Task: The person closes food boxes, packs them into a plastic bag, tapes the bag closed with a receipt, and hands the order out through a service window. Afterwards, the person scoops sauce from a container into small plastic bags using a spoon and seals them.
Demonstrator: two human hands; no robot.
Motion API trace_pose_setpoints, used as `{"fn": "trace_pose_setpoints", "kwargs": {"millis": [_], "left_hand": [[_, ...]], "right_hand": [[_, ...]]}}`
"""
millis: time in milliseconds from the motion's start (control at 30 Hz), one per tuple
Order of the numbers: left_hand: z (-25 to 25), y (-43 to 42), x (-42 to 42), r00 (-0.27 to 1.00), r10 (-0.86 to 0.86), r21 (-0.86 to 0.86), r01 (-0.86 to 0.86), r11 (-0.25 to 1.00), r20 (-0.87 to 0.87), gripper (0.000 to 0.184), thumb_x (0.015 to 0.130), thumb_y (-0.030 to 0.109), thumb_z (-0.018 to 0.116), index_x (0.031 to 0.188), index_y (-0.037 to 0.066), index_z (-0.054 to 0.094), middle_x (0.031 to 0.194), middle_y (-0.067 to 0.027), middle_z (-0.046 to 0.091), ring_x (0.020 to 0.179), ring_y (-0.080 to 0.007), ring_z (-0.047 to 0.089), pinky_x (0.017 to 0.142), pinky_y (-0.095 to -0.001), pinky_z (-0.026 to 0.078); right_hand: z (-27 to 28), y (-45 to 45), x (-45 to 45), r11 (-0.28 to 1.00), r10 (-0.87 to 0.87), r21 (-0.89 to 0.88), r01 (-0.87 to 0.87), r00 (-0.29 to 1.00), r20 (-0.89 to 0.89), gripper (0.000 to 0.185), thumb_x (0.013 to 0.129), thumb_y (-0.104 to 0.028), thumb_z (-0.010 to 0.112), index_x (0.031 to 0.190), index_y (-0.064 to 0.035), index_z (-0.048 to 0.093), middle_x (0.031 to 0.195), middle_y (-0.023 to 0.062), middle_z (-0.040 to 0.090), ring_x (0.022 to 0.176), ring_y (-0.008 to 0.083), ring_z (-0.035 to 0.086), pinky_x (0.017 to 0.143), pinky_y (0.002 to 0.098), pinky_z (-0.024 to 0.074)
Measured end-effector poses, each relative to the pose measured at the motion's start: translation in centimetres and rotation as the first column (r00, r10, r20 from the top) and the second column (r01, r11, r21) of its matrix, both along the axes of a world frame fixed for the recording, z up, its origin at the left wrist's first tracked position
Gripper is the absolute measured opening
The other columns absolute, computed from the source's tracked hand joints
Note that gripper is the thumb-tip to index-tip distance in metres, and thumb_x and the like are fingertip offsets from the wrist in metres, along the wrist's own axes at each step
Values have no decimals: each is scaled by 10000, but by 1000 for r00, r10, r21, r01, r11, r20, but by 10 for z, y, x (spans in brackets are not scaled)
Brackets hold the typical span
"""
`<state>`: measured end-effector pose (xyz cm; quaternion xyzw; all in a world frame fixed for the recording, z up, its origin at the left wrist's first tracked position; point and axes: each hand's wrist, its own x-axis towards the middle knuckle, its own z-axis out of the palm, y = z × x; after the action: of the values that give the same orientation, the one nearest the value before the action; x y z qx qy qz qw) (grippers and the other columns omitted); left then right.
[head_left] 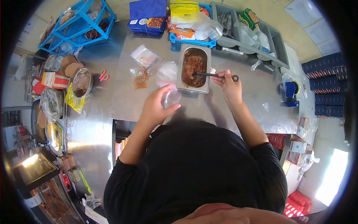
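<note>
My right hand grips the black handle of a spoon, whose head dips into a steel pan. Chunky red-brown food covers part of the pan's bottom. Just left of the pan's near end, my left hand holds a small clear plastic bag, its mouth apparently spread between thumb and fingers. Other clear zip bags lie beside the pan. Farther left, a bag with some orange-brown food rests on the steel table.
Behind the pan stand a blue basket of packets, blue boxes and a grey divided bin. To the left are a metal bowl, pink scissors and a blue rack. A tape dispenser sits right.
</note>
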<state>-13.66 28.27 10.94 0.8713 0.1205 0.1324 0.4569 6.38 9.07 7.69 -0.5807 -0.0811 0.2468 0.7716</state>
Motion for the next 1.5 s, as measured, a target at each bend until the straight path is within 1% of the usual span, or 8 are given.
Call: {"fn": "trace_pose_setpoints", "kwargs": {"millis": [167,700,800,867,967,1200,1267,1500], "left_hand": [[8,14,17,934,100,-70,-81,994,342,687,652,219,777,1220,7,454,1073,-159,572,996,-235,568,863,-340,452],[39,-5,131,910,134,72,-176,982,393,823,651,227,762,1309,20,314,1107,-183,533,961,-301,568,816,-376,473],[43,-8,135,938,182,56,-207,977,296,844,650,223,761,1304,-26,289,1143,-214,509,995,-323,551,839,-382,462],[38,-8,139,886,163,158,-253,954,435,860,647,225,762,1300,-50,275,1163,-238,490,1017,-333,538,859,-373,450],[38,-10,141,906,171,118,-233,965,386,890,614,211,794,1290,-63,283,1219,-216,423,1040,-275,513,814,-352,495],[55,-12,133,921,205,43,-231,972,331,899,613,191,787,1307,-47,269,1119,-210,519,923,-284,581,773,-342,500],[63,-14,130,936,209,-198,-156,968,283,905,615,197,788,1321,-25,268,1037,-204,566,826,-266,616,724,-327,504],[56,-11,131,926,227,-162,-186,969,300,922,643,184,784,1312,-98,215,967,-186,586,710,-213,632,632,-304,504]], "right_hand": [[15,-9,13,994,-34,106,37,999,-25,346,956,-277,399,836,26,514,936,188,583,771,273,628,742,374,524],[148,-6,-2,996,-87,79,50,802,591,303,950,-210,426,835,47,537,926,205,593,755,277,643,706,326,525],[141,-5,-5,998,-13,56,-37,709,705,202,922,-126,478,845,38,567,943,179,609,779,262,637,704,319,516],[137,-5,-2,990,132,-142,9,324,937,93,864,-66,557,850,20,589,921,138,623,799,249,625,682,320,505],[141,-3,-7,976,201,-209,57,124,972,87,793,-45,626,851,12,594,877,115,617,805,254,609,659,320,495],[153,-1,-17,945,324,-322,50,-37,945,135,732,-29,665,827,-4,573,874,132,599,792,282,602,662,330,500],[156,-2,-19,940,340,-335,68,-90,936,151,720,-30,668,831,-11,567,891,128,597,798,285,603,662,339,502],[164,-9,-23,921,387,-386,48,-206,899,154,715,-78,680,814,-3,589,963,154,609,824,284,616,672,324,509]]}}
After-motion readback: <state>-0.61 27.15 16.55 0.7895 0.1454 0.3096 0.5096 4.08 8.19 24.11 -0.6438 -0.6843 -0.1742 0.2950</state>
